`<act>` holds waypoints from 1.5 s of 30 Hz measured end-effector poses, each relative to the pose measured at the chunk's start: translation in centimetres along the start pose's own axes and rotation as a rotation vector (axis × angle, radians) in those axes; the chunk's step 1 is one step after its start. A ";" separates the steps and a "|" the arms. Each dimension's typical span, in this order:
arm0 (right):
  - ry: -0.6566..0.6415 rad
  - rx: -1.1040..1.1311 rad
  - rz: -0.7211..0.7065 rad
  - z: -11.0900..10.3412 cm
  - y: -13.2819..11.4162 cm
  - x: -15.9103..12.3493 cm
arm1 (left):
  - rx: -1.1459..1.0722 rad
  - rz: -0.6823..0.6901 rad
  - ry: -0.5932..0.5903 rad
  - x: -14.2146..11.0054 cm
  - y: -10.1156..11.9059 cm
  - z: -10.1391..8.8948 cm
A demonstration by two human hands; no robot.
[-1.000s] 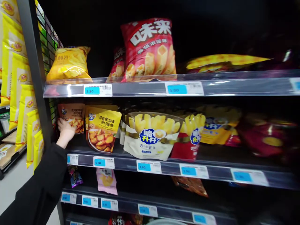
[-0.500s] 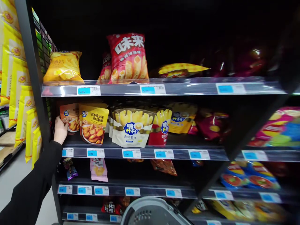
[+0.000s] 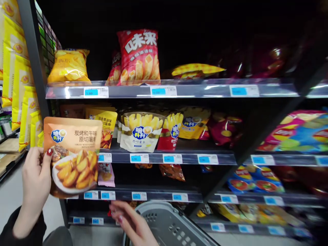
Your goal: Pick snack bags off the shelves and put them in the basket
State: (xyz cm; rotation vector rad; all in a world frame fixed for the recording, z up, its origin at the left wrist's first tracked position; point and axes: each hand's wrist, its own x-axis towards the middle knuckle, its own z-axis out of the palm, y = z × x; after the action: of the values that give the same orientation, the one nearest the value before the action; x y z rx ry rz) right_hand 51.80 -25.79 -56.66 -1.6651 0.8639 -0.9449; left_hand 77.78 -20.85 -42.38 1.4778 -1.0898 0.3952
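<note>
My left hand (image 3: 37, 181) grips a brown-orange snack pouch (image 3: 77, 164) by its left edge, thumb on the front. Upright and facing me, the pouch shows potato wedges on a white plate. My right hand (image 3: 134, 223) is low in the middle, fingers stretched out and loosely apart with nothing in them. Just beside and partly behind it is a grey plastic shopping basket (image 3: 174, 227). A yellow potato wedge pouch (image 3: 109, 124) on the shelf is partly covered by the held pouch.
White fries pouches (image 3: 140, 133) and a red pouch (image 3: 170, 133) stand on the middle shelf. Above sit a yellow chip bag (image 3: 69, 66) and a red snack bag (image 3: 139, 58). A dark shelf post (image 3: 30, 51) rises at left, beside hanging yellow packets (image 3: 19, 89).
My left hand has drawn the brown-orange pouch off the middle shelf and towards me. My right hand has come into view at the bottom, near the basket.
</note>
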 end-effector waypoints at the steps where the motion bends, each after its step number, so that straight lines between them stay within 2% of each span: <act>1: 0.043 0.052 -0.072 1.0 -1.6 0.2 | -0.139 -0.117 -0.089 -1.4 -0.1 -0.5; 4: 0.094 0.183 -0.206 3.3 -5.0 0.0 | -0.417 -0.394 -0.286 -5.6 -0.5 -1.3; 6: 0.087 0.210 -0.262 4.2 -5.5 -0.9 | -0.459 -0.484 -0.313 -7.8 -1.0 -1.4; 8: 0.151 0.130 -0.350 4.9 -5.2 -2.1 | -0.487 -0.541 -0.325 -9.2 -1.7 -1.1; 10: 0.288 -0.078 -0.460 5.4 -4.6 -3.1 | -0.533 -0.574 -0.338 -10.0 -2.7 -0.1; 14: 0.586 -0.666 -0.691 6.8 -5.0 -3.3 | -0.561 -0.592 -0.300 -12.2 -3.7 2.3; 15: 0.651 -0.812 -0.745 7.4 -5.3 -3.0 | -0.593 -0.603 -0.321 -13.0 -3.6 2.6; 17: 0.732 -1.048 -0.821 8.9 -5.8 -2.5 | -0.772 -0.681 -0.443 -14.8 -3.1 2.4; 19: 0.732 -1.162 -0.841 10.7 -5.7 -2.1 | -0.990 -0.864 -0.546 -16.4 -2.5 1.8; 20: 0.725 -1.167 -0.851 11.7 -5.5 -2.0 | -1.062 -0.985 -0.543 -16.8 -2.3 1.5; 23: 0.679 -1.083 -0.889 14.0 -4.6 -2.1 | -1.067 -1.271 -0.375 -16.7 -2.2 1.3; 25: 0.568 -0.946 -0.955 14.2 -4.2 -2.4 | -1.048 -1.318 -0.332 -15.8 -2.5 1.6; 27: 0.403 -0.747 -1.009 13.0 -4.1 -2.7 | -1.061 -1.302 -0.360 -14.8 -3.0 1.9; 28: 0.365 -0.654 -1.001 11.9 -4.0 -2.9 | -1.084 -1.290 -0.387 -14.5 -3.2 1.9; 30: 0.440 -0.559 -0.890 9.4 -3.8 -2.9 | -1.141 -1.271 -0.429 -14.0 -3.6 1.9; 32: 0.606 -0.553 -0.640 7.0 -3.3 -2.4 | -1.175 -1.248 -0.456 -13.9 -3.9 1.8; 33: 0.634 -0.527 -0.511 6.1 -2.9 -2.1 | -1.177 -1.238 -0.471 -13.9 -4.0 1.8; 35: 0.541 -0.368 -0.286 5.0 -2.1 -1.3 | -1.169 -1.227 -0.496 -13.9 -4.1 1.8; 37: 0.380 -0.148 -0.130 4.8 -1.3 -0.9 | -1.166 -1.227 -0.513 -13.9 -4.1 2.0; 39: 0.299 -0.008 -0.023 4.9 -0.8 -0.8 | -1.171 -1.232 -0.531 -13.8 -4.1 2.1; 43: 0.363 0.094 0.068 5.3 -0.1 -1.2 | -1.191 -1.257 -0.559 -14.3 -4.0 1.9; 45: 0.409 0.213 0.111 5.9 0.4 -1.0 | -1.239 -1.291 -0.635 -14.9 -3.9 1.5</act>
State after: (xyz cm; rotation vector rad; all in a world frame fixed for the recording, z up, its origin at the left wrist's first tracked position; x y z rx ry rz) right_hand 56.58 -22.61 -58.43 -1.2485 1.0715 -1.2763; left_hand 72.87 -16.89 -56.50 0.8217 -0.3920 -1.4749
